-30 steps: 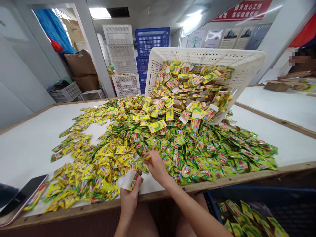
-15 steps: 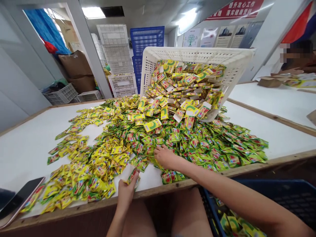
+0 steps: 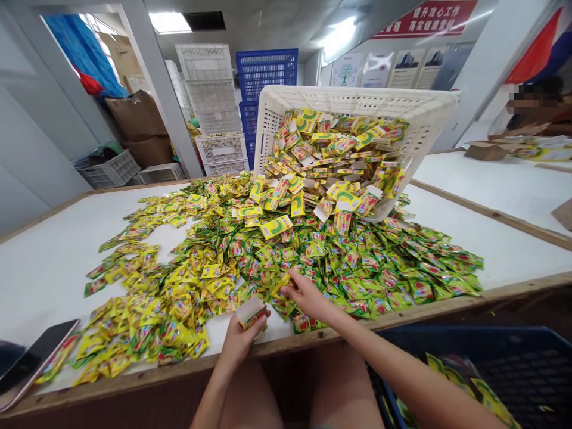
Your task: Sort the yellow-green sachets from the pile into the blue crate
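From my remote post I see the left hand (image 3: 243, 335) closed round a carton (image 3: 250, 313), thumb laid along its printed side, a white panel facing up; carton held just above the front edge of the worktop (image 3: 47, 250). Right hand (image 3: 300, 293) just beyond and to the right, thumb and fingers pinched together on a yellow sachet (image 3: 280, 286), its end pointing down and left, near the carton but apart from it. Under and around both hands, sachets: a mostly yellow heap (image 3: 179, 298) to the left, a mostly green heap (image 3: 357, 268) to the right, the two mingling in the middle. A strip of bare white worktop shows between them, below the hands. Behind the heaps I note a white basket (image 3: 353, 95), tipped toward the person, yellow cartons (image 3: 339, 155) filling it and spilling over its lower lip onto the sachets. Phone (image 3: 38, 357) at the near left corner, a dark rounded object beside it, too cut off to identify. Below the worktop at right, a blue crate (image 3: 513, 345) with more yellow packs in it, partly hidden by the right forearm. Farther back: white crates (image 3: 208, 89) stacked beside blue crates (image 3: 267, 71), a red banner (image 3: 424, 19) high up. Far right, another person, blurred, behind an open brown box (image 3: 485, 150).
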A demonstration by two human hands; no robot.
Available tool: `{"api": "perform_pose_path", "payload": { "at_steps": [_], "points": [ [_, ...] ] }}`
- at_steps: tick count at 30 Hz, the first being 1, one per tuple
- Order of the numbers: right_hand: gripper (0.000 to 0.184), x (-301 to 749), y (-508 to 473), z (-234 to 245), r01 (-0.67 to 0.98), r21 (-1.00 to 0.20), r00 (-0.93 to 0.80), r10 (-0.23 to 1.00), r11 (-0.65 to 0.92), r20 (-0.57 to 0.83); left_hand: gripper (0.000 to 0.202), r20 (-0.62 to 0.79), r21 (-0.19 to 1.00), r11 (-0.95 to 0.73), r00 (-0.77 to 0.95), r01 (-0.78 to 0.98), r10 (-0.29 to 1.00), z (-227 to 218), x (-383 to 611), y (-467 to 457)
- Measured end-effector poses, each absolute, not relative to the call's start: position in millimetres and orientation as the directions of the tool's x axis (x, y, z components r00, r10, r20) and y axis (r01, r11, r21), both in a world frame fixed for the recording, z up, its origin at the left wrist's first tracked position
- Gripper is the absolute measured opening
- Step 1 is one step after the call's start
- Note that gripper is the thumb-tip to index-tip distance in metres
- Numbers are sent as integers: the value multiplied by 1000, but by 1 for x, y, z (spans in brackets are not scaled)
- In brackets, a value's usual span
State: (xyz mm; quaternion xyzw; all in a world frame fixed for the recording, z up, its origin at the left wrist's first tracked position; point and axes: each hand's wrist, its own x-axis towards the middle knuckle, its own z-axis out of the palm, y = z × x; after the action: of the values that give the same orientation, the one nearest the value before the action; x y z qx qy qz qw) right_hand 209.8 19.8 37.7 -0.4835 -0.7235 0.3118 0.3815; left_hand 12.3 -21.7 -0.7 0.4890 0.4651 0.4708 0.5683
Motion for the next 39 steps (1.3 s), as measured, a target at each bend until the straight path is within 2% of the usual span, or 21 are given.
{"api": "perform_pose_path", "payload": {
  "at_steps": [3, 6, 7, 9, 12, 17, 20, 23, 25, 28, 32, 36, 39],
  "points": [
    [6, 192, 19, 48, 322, -880, -218, 932, 349, 289, 29, -93, 995, 97, 102, -33, 990, -2, 16, -15],
    [4, 177, 20, 61, 256, -879, -222, 910, 402, 351, 27, -98, 992, 107, 124, -67, 987, -5, 21, -6],
    [5, 172, 21, 63, 250, -868, -226, 898, 429, 378, 27, -99, 990, 111, 135, -86, 986, -5, 22, -4],
    [19, 165, 23, 64, 270, -826, -262, 863, 494, 431, 26, -95, 988, 111, 148, -103, 984, -7, 24, -2],
    [33, 160, 27, 60, 388, -690, -392, 787, 611, 476, 25, -74, 994, 87, 165, -73, 983, -8, 23, -3],
    [17, 158, 32, 67, 630, -368, -573, 730, 684, 373, 25, -17, 999, 25, 184, -41, 983, -7, 19, -5],
    [16, 153, 30, 82, 667, -216, -658, 700, 713, 277, 25, -21, 999, 27, 203, -26, 979, -6, 19, -5],
    [19, 146, 29, 87, 654, -144, -704, 667, 742, 244, 23, -19, 998, 28, 183, -48, 983, -7, 19, -6],
    [21, 141, 31, 81, 626, -155, -717, 643, 764, 269, 22, -17, 996, 31, 159, -88, 987, -7, 19, -6],
    [22, 136, 33, 63, 597, -249, -676, 645, 763, 356, 25, -12, 992, 31, 151, -124, 988, -7, 18, -7],
    [18, 136, 30, 45, 536, -311, -650, 619, 785, 442, 20, -2, 997, 12, 116, -78, 993, -7, 16, -7],
    [15, 146, 20, 49, 547, -316, -614, 628, 775, 477, 20, 3, 997, 7, 133, -75, 991, -5, 16, -7],
    [21, 155, 15, 56, 572, -361, -575, 674, 736, 463, 25, -4, 995, 23, 184, -101, 983, -2, 18, -8]
  ]
}}
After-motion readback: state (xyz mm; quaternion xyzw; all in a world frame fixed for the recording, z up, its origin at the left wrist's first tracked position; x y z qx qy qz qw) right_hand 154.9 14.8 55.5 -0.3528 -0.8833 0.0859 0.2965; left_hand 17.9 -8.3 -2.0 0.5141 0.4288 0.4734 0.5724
